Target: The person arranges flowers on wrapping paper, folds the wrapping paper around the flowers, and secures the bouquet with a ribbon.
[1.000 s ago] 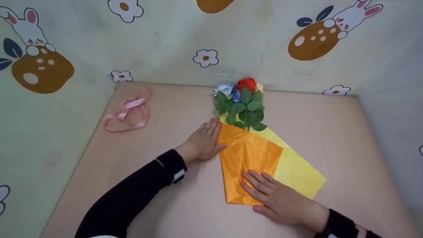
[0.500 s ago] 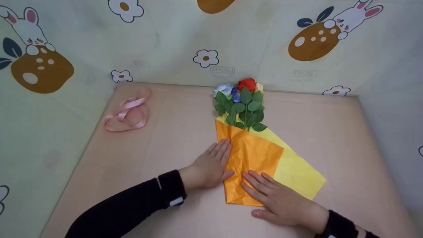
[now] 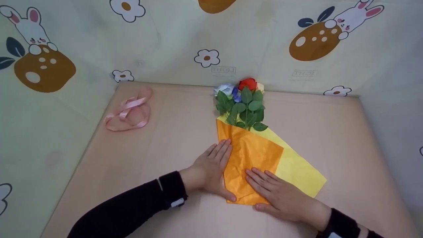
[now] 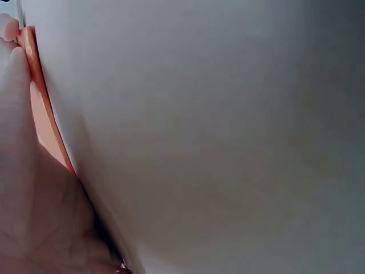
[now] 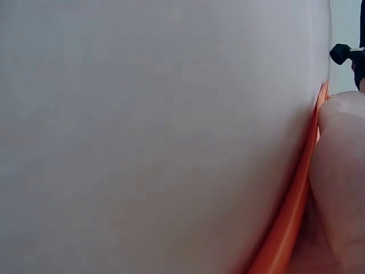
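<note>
A bouquet of flowers point(image 3: 248, 85) in red, pale blue and dark blue, with green leaves, lies wrapped in paper on the table. The orange wrapping paper point(image 3: 261, 148) is folded across the stems, which are hidden under it. Yellow wrapping paper point(image 3: 302, 173) spreads out to the right beneath the orange. My left hand point(image 3: 211, 167) presses its straight fingers along the orange paper's left edge, the thumb stretched down to the lower left corner. Flat on the lower right part of the orange paper rests my right hand point(image 3: 281, 195), fingers extended.
A loosely looped pink ribbon point(image 3: 132, 114) lies at the back left of the pinkish table point(image 3: 172, 109). Behind the table stands a wall covering point(image 3: 165, 39) printed with rabbits and flowers, close to the flower heads.
My left hand has slid down the paper's left edge from near the leaves, and its thumb has spread to the lower corner. The right hand has barely shifted.
</note>
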Demonstrator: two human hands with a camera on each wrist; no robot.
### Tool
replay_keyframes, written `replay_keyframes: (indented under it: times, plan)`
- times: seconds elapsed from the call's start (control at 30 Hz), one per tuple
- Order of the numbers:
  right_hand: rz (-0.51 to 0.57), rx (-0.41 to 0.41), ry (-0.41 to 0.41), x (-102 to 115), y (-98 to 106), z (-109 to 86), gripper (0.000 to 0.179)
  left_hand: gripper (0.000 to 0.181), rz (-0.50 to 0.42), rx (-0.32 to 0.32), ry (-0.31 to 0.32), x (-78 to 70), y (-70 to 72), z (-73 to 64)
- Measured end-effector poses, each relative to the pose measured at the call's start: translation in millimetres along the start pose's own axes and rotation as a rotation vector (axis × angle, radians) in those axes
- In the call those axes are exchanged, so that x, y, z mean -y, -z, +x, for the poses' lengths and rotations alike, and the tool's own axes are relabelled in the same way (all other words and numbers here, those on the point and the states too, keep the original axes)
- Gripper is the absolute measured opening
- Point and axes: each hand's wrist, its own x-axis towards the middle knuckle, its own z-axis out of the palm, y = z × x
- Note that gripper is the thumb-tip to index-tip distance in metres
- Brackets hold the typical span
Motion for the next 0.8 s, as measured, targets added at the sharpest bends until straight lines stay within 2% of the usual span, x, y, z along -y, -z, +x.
replay_keyframes:
  times: [0.1,0.23,0.33,0.53,0.67,0.8]
  plan:
    - [0.034,0.025,-0.024,0,0,0.4,0.074,0.161,0.011,0.004,0.004,-1.3,-0.7,-0.6]
    - [0.118,0.065,-0.131,-1,4,5.7,0.076,0.16,0.008,-0.002,0.004,-1.4,-1.0,-0.7]
    - [0.138,0.047,-0.199,-2,6,11.9,0.077,0.16,-0.015,-0.005,-0.005,-1.2,1.2,0.2]
    - [0.071,0.027,-0.178,-4,8,38.5,0.078,0.157,-0.029,0.0,-0.026,-0.7,5.6,2.1]
    - [0.111,0.021,-0.189,-4,3,60.8,0.089,0.157,-0.022,0.01,-0.017,0.4,5.0,-0.5]
    - [0.157,0.02,-0.232,-6,-3,70.4,0.095,0.155,-0.048,0.006,-0.038,4.8,5.3,0.7]
